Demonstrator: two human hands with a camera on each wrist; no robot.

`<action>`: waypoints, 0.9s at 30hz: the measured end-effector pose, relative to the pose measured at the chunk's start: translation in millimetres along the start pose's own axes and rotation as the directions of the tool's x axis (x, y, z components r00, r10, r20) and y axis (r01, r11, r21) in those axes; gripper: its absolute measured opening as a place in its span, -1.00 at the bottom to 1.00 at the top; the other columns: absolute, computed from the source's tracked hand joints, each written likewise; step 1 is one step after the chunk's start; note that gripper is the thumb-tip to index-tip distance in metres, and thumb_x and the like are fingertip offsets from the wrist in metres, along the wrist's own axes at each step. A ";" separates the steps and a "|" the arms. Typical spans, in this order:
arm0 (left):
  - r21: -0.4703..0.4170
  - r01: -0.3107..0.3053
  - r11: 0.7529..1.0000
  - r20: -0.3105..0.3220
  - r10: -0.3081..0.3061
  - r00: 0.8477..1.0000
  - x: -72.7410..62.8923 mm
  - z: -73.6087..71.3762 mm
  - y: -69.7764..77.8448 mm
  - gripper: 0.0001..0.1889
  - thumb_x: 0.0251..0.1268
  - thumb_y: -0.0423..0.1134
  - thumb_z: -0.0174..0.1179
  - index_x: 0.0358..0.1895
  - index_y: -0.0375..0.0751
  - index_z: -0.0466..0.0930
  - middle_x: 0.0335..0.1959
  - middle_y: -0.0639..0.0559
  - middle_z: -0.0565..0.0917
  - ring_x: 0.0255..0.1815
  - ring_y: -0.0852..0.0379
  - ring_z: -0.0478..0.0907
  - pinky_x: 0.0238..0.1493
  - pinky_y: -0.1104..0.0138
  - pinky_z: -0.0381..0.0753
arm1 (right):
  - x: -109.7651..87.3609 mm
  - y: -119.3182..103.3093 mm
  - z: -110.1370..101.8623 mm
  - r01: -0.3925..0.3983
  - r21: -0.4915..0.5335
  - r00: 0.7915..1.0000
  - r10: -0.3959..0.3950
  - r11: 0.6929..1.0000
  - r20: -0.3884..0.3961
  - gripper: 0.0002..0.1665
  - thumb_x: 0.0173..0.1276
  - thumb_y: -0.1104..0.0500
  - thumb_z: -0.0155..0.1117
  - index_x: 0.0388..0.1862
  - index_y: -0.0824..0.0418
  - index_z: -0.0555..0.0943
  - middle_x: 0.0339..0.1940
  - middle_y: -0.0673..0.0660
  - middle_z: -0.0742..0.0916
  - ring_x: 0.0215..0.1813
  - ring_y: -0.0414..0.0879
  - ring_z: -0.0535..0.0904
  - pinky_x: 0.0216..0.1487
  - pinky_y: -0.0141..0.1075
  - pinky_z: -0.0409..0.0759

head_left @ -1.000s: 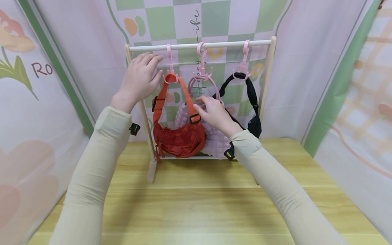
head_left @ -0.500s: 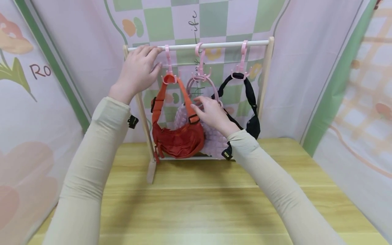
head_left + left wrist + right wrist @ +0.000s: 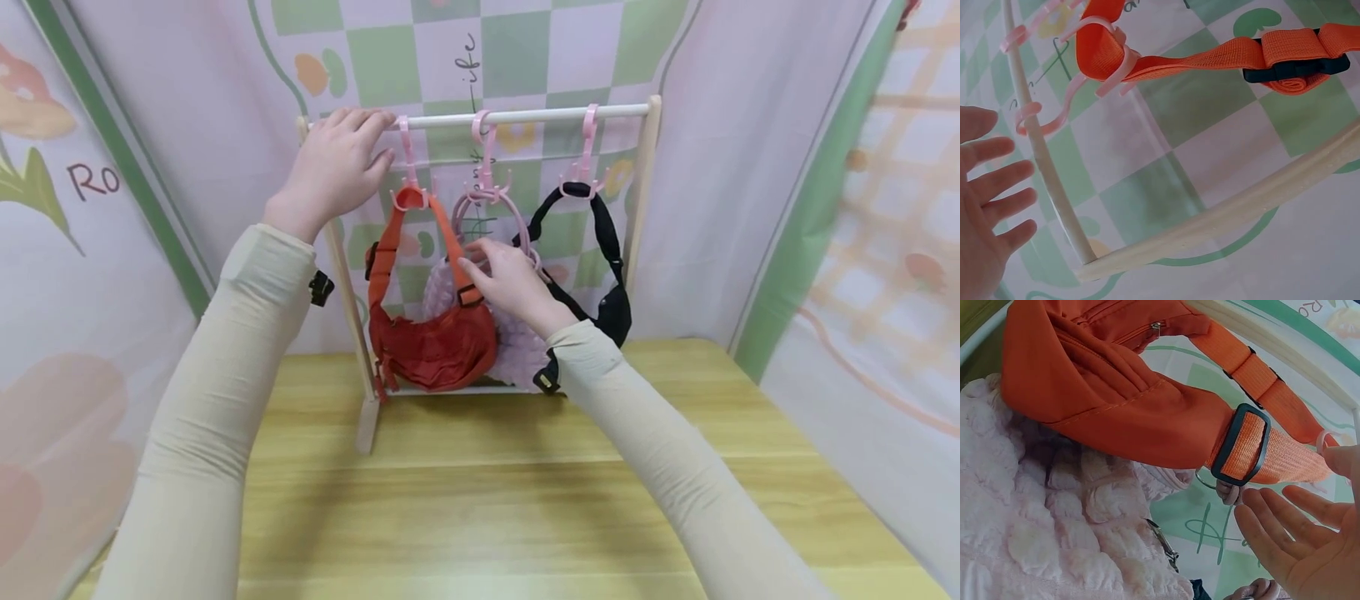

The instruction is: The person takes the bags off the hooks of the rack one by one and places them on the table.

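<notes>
The left hand [image 3: 337, 171], fingers spread, is near the white rail [image 3: 540, 116]; the right hand [image 3: 513, 282], also spread, is beside the orange strap [image 3: 447, 235] of the red shoulder bag [image 3: 438, 352].

The rack [image 3: 348, 300] is stood on the table [image 3: 465, 500], before the curtain [image 3: 513, 54]. Three hooks [image 3: 588, 142] are spaced along its rail [image 3: 540, 115]. From them the left bag [image 3: 435, 350], middle bag [image 3: 517, 354] and right bag [image 3: 615, 317] are hung, the middle one partly behind the left. The left hand [image 3: 337, 162] is placed at the rail's left end, the right hand [image 3: 513, 279] before the middle bag, just beside the left bag's strap [image 3: 450, 242].
</notes>
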State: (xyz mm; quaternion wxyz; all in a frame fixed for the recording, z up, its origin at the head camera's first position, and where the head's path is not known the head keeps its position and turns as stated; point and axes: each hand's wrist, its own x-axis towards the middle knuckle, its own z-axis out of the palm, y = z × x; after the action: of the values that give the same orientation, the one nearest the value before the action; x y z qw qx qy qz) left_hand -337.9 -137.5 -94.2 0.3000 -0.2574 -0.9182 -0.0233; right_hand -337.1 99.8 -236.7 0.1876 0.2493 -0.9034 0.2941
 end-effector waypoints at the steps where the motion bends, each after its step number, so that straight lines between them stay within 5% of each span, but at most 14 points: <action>1: 0.002 0.000 1.000 0.005 0.000 1.000 0.6 -0.1 -0.4 -0.50 0.50 -0.06 -0.21 0.41 -0.13 0.18 0.41 -0.13 0.31 0.44 -0.18 0.15 0.44 -0.10 0.05 | 0.2 -0.4 0.1 -0.001 0.001 1.000 0.001 1.000 0.000 -0.48 0.48 -0.14 -0.06 0.23 0.13 0.45 0.07 0.15 0.64 0.01 -0.05 0.61 -0.03 -0.19 0.62; 27: 0.043 -0.001 0.999 0.142 -0.006 0.990 17.4 -8.0 7.5 -0.48 0.51 -0.02 -0.28 0.43 -0.13 0.14 0.40 -0.24 0.29 0.43 -0.24 0.15 0.43 -0.13 0.05 | 5.1 -2.8 1.6 -0.011 0.007 1.000 0.011 1.000 0.009 -0.45 0.45 -0.19 -0.04 0.20 0.14 0.45 0.05 0.14 0.66 -0.03 -0.08 0.64 0.00 -0.20 0.61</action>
State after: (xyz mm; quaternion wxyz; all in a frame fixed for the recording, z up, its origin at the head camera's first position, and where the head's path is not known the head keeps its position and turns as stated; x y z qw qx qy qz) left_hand -341.9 -124.6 -78.7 0.2393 -0.2508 -0.9379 0.0145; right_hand -339.9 95.1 -234.2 0.1811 0.2460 -0.9047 0.2970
